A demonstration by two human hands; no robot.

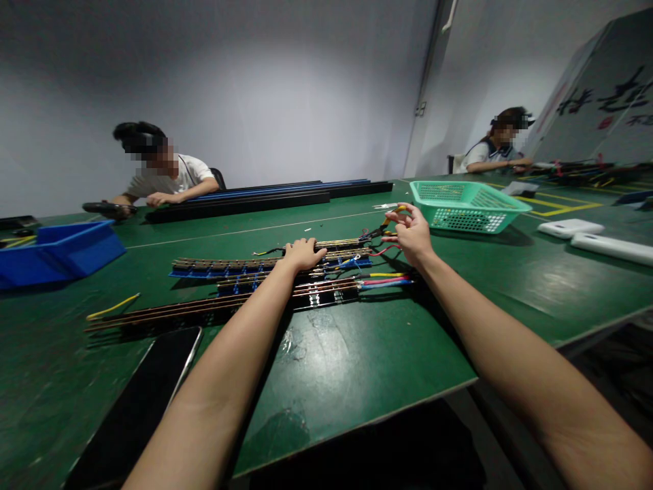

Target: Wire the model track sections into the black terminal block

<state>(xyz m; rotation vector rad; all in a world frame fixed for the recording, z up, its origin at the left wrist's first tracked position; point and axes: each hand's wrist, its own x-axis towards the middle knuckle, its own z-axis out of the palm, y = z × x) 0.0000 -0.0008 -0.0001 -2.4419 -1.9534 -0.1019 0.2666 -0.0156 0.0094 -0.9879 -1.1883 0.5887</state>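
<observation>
Several long metal rods on blue and black supports (235,299) lie side by side across the green table (347,361). My left hand (302,255) rests palm down on the rearmost rods, fingers slightly apart. At the rods' right end, my right hand (411,231) is closed around a small tool with yellow-orange handles (392,216); its dark part points down-left at the rods. Coloured wires (385,279), yellow, red and blue, come out of the rods' right end below my right hand. The tool's tip is too small to make out.
A green basket (466,204) stands behind my right hand, a blue bin (66,252) at the left. A black phone (143,401) lies near my left forearm. Long black strips (245,206) lie at the back, by a person (173,178). Another person (492,153) sits far right.
</observation>
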